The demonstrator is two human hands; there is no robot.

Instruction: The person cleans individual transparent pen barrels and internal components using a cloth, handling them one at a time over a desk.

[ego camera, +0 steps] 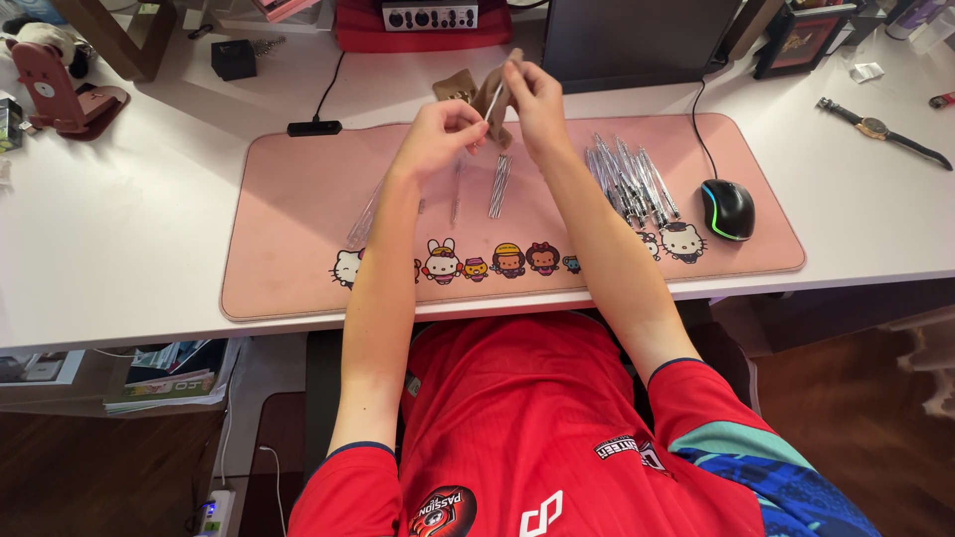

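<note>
Brown pouch (pixel 494 94) pinched in right hand (pixel 532 94) grip; left hand (pixel 443 134) pinching thin rod (pixel 490 107).

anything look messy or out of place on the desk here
Nothing looks spilled or broken. The clear pens lie in a loose, fanned heap on the pink desk mat beside the mouse, and a few more lie below the hands, left hand and right hand, which hold a small brown pouch.

You've got one pink desk mat (pixel 298 199), one mouse (pixel 727 209), one wristwatch (pixel 880 129), one small black cube (pixel 234 59), and a pile of clear pens (pixel 632 179) too bunched to count.
</note>
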